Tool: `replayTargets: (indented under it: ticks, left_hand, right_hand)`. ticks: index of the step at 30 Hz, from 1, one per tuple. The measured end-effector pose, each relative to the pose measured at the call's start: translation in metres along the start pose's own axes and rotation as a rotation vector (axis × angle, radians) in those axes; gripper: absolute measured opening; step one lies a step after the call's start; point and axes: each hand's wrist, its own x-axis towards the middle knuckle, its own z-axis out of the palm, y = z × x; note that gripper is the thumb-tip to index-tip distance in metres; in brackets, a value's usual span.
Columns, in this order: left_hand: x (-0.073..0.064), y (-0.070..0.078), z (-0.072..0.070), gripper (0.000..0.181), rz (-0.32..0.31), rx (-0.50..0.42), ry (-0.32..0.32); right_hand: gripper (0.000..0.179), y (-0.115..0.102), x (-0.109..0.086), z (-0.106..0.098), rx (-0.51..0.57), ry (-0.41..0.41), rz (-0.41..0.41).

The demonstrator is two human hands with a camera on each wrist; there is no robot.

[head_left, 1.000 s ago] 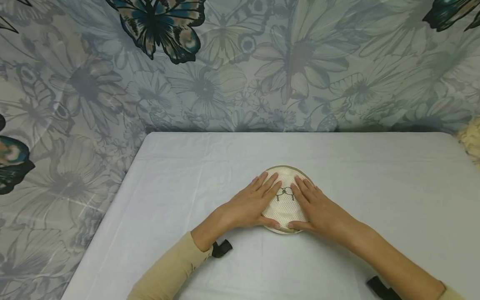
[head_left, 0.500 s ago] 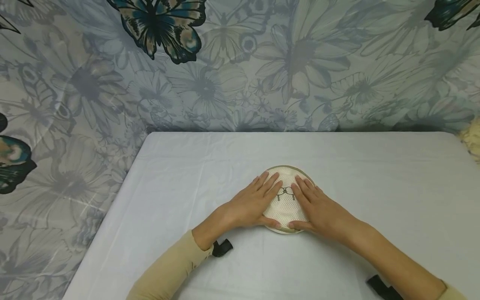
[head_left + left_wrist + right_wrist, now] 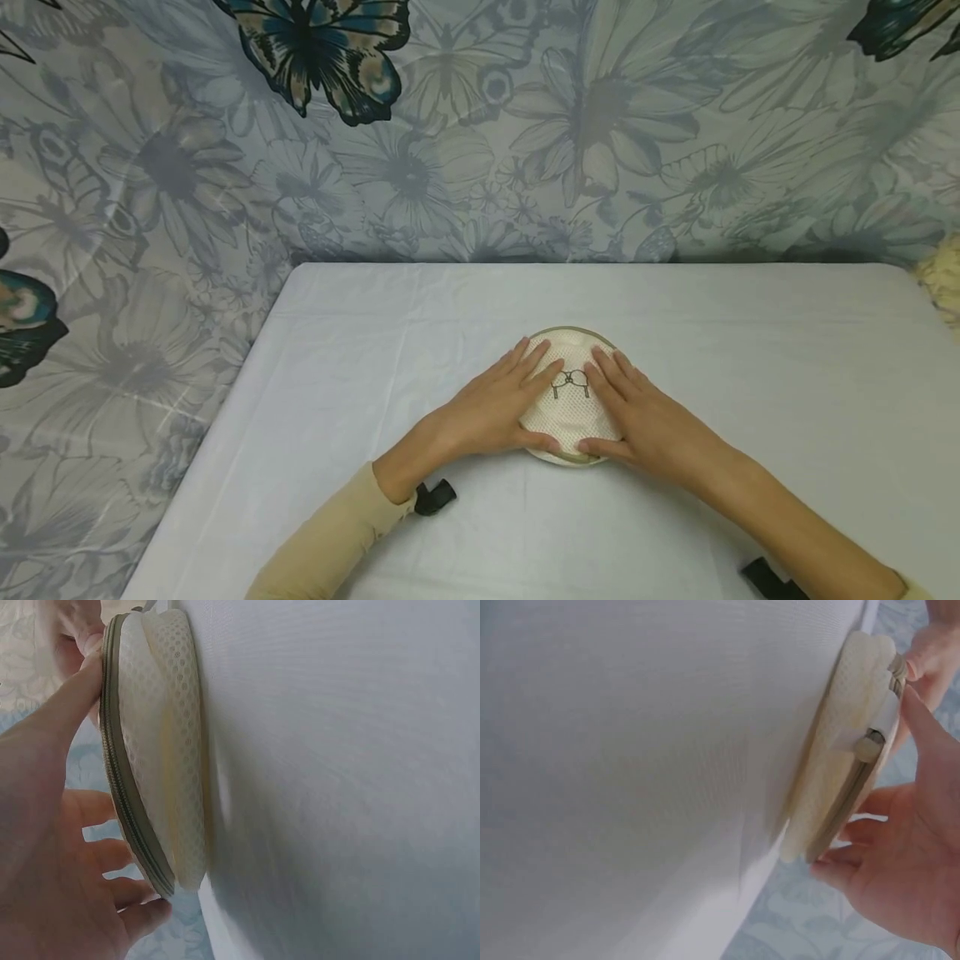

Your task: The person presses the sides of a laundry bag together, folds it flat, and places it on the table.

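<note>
A round cream mesh laundry bag (image 3: 573, 425) lies on the table, a bra-like dark outline (image 3: 570, 380) printed on its top. My left hand (image 3: 495, 410) rests flat over its left side, fingers straight and spread, thumb at the near rim. On the opposite side my right hand (image 3: 648, 417) lies the same way, thumb pointing inward. In the left wrist view an olive zipper (image 3: 124, 772) runs along the bag's edge and the mesh wall stands thick and puffed. The right wrist view shows a pale zipper end piece (image 3: 868, 748) at the rim.
A white cloth covers the table (image 3: 375, 350). Behind it hangs a grey floral backdrop (image 3: 450, 167) with butterflies. Black wrist mounts (image 3: 435, 497) sit by both forearms. Something pale yellow and ruffled (image 3: 941, 279) shows at the far right edge.
Both hands have shifted slightly on the bag, the left a little outward. The bag's far rim sits slightly higher in view, and more of its left side shows.
</note>
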Motion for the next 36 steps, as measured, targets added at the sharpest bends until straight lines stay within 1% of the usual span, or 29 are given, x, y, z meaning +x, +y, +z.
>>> replayTargets:
  ticks: [4, 10, 17, 20, 24, 30, 33, 36]
  left_hand:
    - [-0.003, -0.002, -0.001, 0.103, -0.022, -0.011, 0.029]
    - [-0.005, -0.003, -0.001, 0.102, -0.01, -0.004, 0.059]
    - [-0.009, -0.003, -0.004, 0.095, -0.016, -0.019, 0.078]
    - [-0.012, -0.005, -0.005, 0.092, -0.017, -0.04, 0.098]
    - [-0.016, -0.01, -0.007, 0.089, -0.023, -0.053, 0.137]
    - [-0.019, -0.016, -0.007, 0.087, -0.019, -0.044, 0.177]
    - [-0.02, -0.018, -0.008, 0.088, -0.022, -0.025, 0.182]
    - [-0.023, -0.019, -0.009, 0.09, -0.04, -0.004, 0.187]
  right_hand:
    - [0.099, 0.0, -0.001, -0.003, 0.015, 0.005, 0.016]
    - [0.098, 0.002, -0.004, -0.005, 0.034, 0.02, 0.012]
    - [0.093, 0.007, -0.009, -0.008, -0.043, 0.099, -0.019]
    - [0.092, 0.011, -0.011, -0.01, -0.043, 0.111, -0.006]
    - [0.092, 0.018, -0.015, -0.011, -0.018, 0.116, 0.024]
    - [0.089, 0.025, -0.018, -0.013, 0.004, 0.143, 0.017]
    - [0.089, 0.027, -0.019, -0.014, -0.008, 0.166, 0.013]
    - [0.088, 0.03, -0.022, -0.017, -0.015, 0.183, 0.006]
